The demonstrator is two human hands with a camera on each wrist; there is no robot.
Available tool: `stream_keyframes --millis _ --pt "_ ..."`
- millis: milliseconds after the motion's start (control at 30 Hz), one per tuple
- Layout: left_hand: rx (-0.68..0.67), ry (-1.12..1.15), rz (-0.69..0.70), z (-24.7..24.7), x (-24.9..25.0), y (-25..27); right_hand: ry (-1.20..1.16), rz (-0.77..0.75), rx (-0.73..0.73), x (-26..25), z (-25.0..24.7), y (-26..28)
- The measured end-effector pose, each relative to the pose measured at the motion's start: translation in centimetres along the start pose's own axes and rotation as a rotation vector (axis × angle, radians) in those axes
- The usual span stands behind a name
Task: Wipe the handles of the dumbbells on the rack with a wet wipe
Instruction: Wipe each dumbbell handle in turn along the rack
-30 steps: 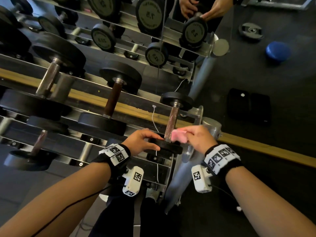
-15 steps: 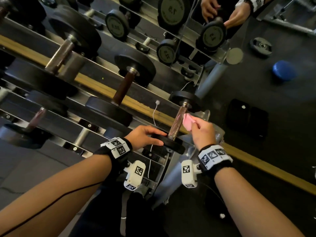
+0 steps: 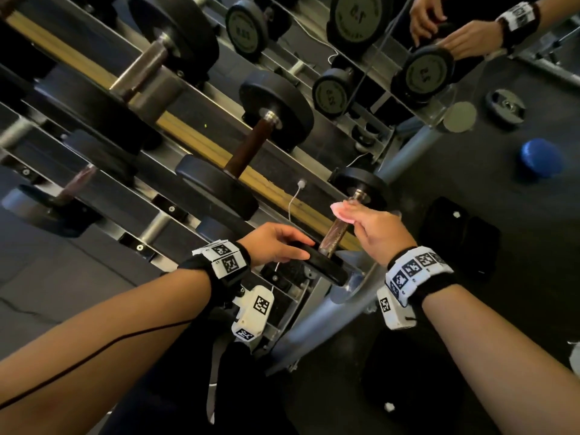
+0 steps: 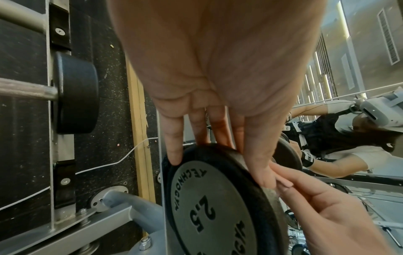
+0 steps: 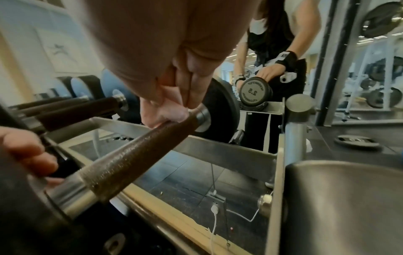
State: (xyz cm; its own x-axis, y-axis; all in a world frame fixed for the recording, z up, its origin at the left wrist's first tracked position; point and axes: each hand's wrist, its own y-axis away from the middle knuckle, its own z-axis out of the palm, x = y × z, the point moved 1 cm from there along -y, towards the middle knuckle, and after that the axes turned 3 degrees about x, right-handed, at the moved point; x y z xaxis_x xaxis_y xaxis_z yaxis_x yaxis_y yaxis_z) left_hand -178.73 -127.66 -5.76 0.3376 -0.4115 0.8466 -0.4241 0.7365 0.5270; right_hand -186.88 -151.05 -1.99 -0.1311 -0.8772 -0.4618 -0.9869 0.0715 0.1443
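Wipe (image 3: pixel 342 211), pink and bunched in the right hand (image 3: pixel 376 233), had travelled from the near end of the handle (image 3: pixel 334 233) up to its far end over the last second, so this handle looked nearly done. The fingers pinched the wipe against the bar, right of frame centre, just below the far weight plate (image 3: pixel 361 186). The left hand (image 3: pixel 276 243) kept hold of the near plate (image 3: pixel 323 265), fingers apparently curled over its rim, lower centre.
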Motion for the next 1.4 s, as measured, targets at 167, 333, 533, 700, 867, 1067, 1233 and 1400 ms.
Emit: stream_keyframes --millis 167,333,533,700,867,1067,1233,1400 --pt "0.021 0.021 -0.008 0.1 -0.2 0.0 0.366 -0.191 -0.1 0.4 -0.3 -0.7" --pt "0.025 0.041 -0.015 0.2 -0.5 -0.1 0.439 -0.13 0.14 -0.9 0.0 1.1" --pt "0.021 0.055 -0.027 0.2 -0.5 -0.1 0.412 -0.312 -0.14 -1.7 -0.1 1.7" --pt "0.023 0.074 -0.019 0.3 -0.5 0.0 0.422 -0.097 -0.096 0.1 -1.6 -0.4" --pt "0.033 0.111 -0.009 0.5 -0.6 0.0 0.201 -0.16 -0.319 -1.4 0.9 2.8" --pt "0.124 0.09 0.01 0.5 -0.8 -0.4 0.407 -0.1 -0.197 0.0 -1.6 -0.7" --pt "0.159 0.084 -0.01 0.4 -1.5 -0.7 0.323 -0.084 -0.308 -1.3 -0.2 0.8" --pt "0.158 0.053 -0.011 0.5 -1.4 -0.8 0.342 -0.201 -0.365 -1.5 -0.3 1.4"
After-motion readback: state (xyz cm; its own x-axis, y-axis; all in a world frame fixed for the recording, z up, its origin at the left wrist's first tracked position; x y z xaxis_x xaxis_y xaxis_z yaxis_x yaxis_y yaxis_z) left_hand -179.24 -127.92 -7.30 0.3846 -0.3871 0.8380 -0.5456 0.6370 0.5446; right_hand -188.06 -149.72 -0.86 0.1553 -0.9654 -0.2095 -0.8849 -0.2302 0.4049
